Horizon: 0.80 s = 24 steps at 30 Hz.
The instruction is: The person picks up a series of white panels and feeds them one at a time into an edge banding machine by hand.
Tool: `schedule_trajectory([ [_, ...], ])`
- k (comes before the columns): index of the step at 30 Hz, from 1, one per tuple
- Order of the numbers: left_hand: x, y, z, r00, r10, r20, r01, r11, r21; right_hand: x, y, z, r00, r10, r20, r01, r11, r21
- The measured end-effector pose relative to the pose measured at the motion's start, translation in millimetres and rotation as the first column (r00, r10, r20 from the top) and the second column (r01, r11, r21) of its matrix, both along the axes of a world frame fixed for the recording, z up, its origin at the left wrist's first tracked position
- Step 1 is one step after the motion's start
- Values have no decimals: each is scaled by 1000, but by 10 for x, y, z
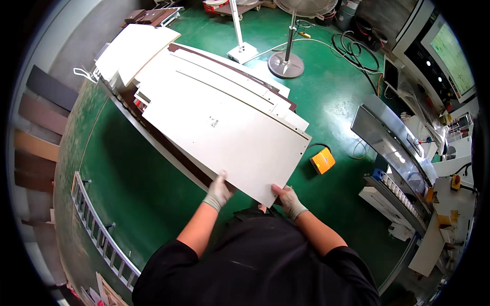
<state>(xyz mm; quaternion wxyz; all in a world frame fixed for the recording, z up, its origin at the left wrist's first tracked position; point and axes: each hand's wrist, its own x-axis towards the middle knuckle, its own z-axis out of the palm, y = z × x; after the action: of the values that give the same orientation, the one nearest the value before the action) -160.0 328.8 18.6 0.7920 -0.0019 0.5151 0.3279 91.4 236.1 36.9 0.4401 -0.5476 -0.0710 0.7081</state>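
The person stands over a stack of panels and holds the top white panel (pixel 229 132) by its near edge with both gloved hands. The left hand (pixel 219 191) grasps the edge near the left part, with the fingers under the board and the thumb on top. The right hand (pixel 288 198) is closed on the same edge near the right corner, in the same way. The panel is long and flat, and it reaches away from the person toward the upper left, lying on top of the other white and dark brown panels of the stack (pixel 153 61).

The floor (pixel 132 173) is green. Just beside the right corner of the panel an orange foot pedal (pixel 322 160) lies on the floor with a cable. Farther away a standing fan (pixel 288 56) is placed on its round base, near some black cables (pixel 357 51). At the right side there is a grey machine (pixel 393 143) with a screen (pixel 451 56) above it. A metal ladder (pixel 99 229) lies on the floor at the left, well apart from the hands.
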Motion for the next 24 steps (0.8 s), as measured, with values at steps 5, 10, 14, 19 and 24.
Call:
schedule_trajectory([
  [5, -466, 705, 108, 965, 242, -105, -194, 921, 339, 507, -307, 536, 948, -35, 316, -29, 980, 196],
  [10, -283, 971, 445, 940, 330, -88, -307, 929, 208, 1814, -519, 994, 860, -212, 464, 94, 960, 264],
  [14, -446, 886, 152, 909, 396, -132, -369, 910, 192, 2593, -695, 1062, 650, -367, 666, 249, 930, 269],
  [19, -209, 875, -2, 913, 409, -15, -408, 912, 32, 3127, -1221, 833, 331, -334, 882, 212, 938, 275],
  [24, 257, 683, 210, 918, 366, -150, -349, 928, 128, 3372, -1588, 789, 296, -201, 934, 245, 961, 129],
])
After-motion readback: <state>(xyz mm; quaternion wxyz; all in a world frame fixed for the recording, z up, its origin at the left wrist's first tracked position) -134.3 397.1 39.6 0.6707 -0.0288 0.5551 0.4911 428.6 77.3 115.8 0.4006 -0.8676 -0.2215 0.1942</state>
